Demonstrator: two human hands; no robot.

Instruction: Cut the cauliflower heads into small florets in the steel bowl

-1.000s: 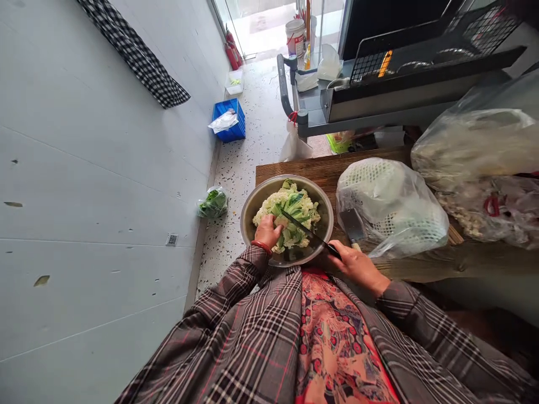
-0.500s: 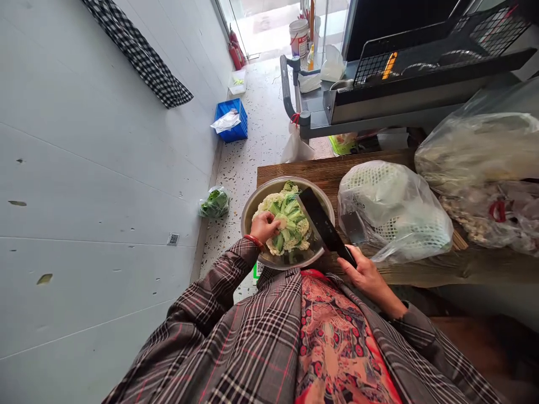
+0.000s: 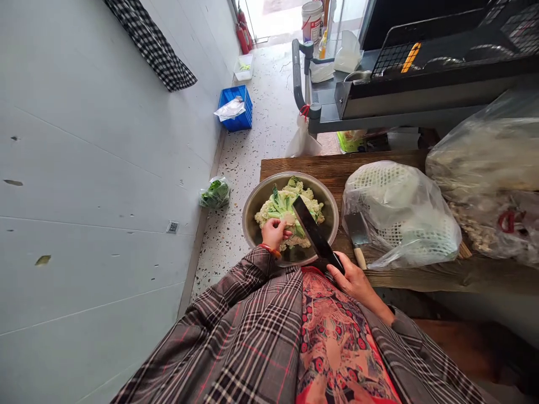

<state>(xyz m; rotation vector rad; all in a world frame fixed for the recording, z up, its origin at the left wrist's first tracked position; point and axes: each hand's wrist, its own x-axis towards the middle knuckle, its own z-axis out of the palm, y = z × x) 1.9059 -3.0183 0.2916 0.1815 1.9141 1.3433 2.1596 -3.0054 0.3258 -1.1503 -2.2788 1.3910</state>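
Note:
A cauliflower [image 3: 275,208], pale with green stalks and leaves, sits in a wide steel bowl [image 3: 249,216]. My left hand [image 3: 274,233], a red bangle at its wrist, is closed in a pinch at the cauliflower's stem. My right hand [image 3: 351,279] grips the black handle of a cleaver [image 3: 312,227]. The dark blade slants up and left over the bowl, its tip close to the stalks and my left fingers. Whether the edge touches the cauliflower I cannot tell.
The bowl stands on a wooden table [image 3: 404,278]. To its right lie a second, wooden-handled knife [image 3: 359,238] and a plastic bag [image 3: 400,210] with white netted contents. Behind is a grey cart [image 3: 326,112]. Bagged greens [image 3: 215,193] and a blue crate [image 3: 236,115] stand on the floor along the wall.
The cleaver has turned steeper and shifted slightly left and down. My left hand has moved a little right and lower, and the cauliflower's stalks face another way. The view has shifted somewhat.

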